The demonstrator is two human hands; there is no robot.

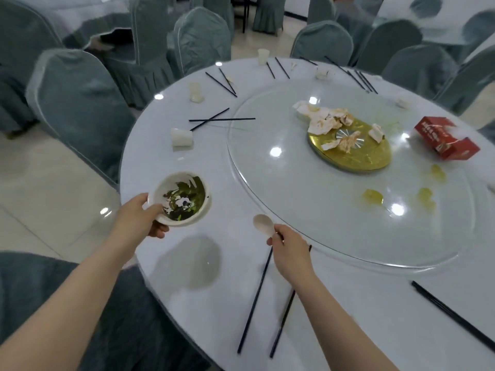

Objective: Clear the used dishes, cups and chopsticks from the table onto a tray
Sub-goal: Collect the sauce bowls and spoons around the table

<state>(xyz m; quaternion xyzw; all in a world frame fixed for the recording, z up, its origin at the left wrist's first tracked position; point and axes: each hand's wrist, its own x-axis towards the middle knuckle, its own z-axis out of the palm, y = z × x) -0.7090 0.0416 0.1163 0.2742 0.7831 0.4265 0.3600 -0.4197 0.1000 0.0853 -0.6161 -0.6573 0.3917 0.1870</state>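
My left hand (pixel 139 218) grips the near rim of a white bowl (pixel 182 199) with dark green leftovers, held just above the round white table (pixel 203 303) at its left edge. My right hand (pixel 288 249) pinches the handle of a white spoon (pixel 263 223) whose scoop points away from me. Two black chopsticks (pixel 255 298) lie on the table under my right wrist. More chopsticks lie crossed (pixel 214 119) farther back, and white cups (pixel 182 137) (pixel 196 92) (pixel 263 56) stand or lie along the far edge. No tray is in view.
A glass turntable (pixel 334 210) fills the table's middle, with a gold plate (pixel 356 151) and crumpled napkins (pixel 321 117). A red box (pixel 446 137) sits at the right. Chopsticks (pixel 452 314) lie near right. Grey-green covered chairs (pixel 77 103) ring the table.
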